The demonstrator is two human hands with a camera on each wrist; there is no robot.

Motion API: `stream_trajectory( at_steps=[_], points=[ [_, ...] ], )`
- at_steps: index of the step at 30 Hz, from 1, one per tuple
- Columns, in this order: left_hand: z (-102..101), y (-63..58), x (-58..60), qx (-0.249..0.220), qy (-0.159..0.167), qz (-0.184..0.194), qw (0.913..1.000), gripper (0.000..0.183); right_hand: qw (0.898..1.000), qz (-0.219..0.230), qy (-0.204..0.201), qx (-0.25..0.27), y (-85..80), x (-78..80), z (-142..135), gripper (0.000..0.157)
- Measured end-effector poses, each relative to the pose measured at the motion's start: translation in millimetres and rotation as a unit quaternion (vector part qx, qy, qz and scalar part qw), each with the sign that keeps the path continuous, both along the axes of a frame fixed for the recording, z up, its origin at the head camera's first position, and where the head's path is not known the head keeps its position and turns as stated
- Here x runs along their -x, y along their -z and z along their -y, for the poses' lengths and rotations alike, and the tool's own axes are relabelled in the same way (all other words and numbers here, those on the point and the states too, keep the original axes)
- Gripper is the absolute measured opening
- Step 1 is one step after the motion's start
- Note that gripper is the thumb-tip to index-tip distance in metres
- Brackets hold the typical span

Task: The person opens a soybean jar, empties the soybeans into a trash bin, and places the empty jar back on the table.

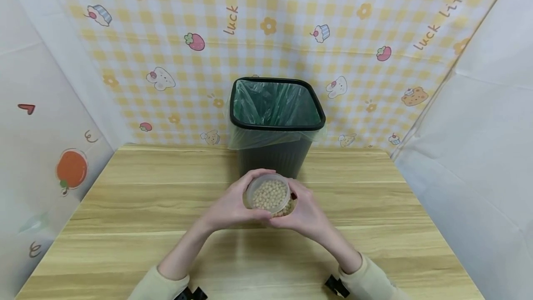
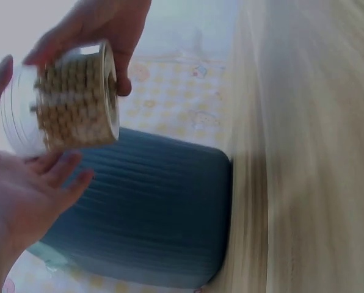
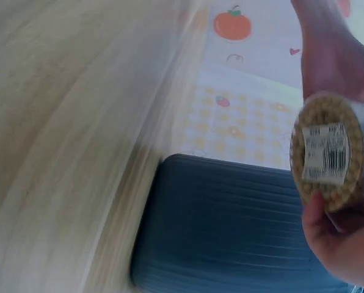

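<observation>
Both hands hold a clear plastic jar point(image 1: 269, 194) of small round beige beans or balls, raised over the table in front of the bin. My left hand point(image 1: 235, 205) curves round the translucent lid end, thumb at the near side and fingers at the far side. Lower down, on the body of the jar, my right hand point(image 1: 307, 212) grips it. In the left wrist view the jar point(image 2: 78, 104) lies across the picture with its contents packed toward the base. A white barcode label point(image 3: 326, 154) is stuck on the base in the right wrist view.
A dark bin point(image 1: 270, 154) with a black rim and a translucent liner stands right behind the hands. Its mouth faces up. The wooden table point(image 1: 150, 198) extends to both sides, and a yellow checked cloth point(image 1: 175, 50) hangs behind it.
</observation>
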State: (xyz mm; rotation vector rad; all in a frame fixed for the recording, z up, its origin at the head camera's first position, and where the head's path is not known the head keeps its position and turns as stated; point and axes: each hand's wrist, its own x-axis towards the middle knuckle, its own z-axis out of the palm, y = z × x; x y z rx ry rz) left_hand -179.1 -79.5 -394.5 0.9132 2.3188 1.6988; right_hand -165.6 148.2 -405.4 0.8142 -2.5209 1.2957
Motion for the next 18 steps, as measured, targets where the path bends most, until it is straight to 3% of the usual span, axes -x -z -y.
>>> stream_trajectory(
  at_steps=[8,18],
  points=[
    [-17.7,-1.3,-12.7,0.013,-0.123,0.009,0.9922,0.086,0.992,-0.093,0.08,-0.024,5.6,-0.8,2.9,0.087],
    [-36.5,-2.8,-24.5,0.038,-0.238,0.012,0.9705,0.087,0.963,-0.211,0.155,-0.07,8.1,3.1,10.8,0.09]
  ],
)
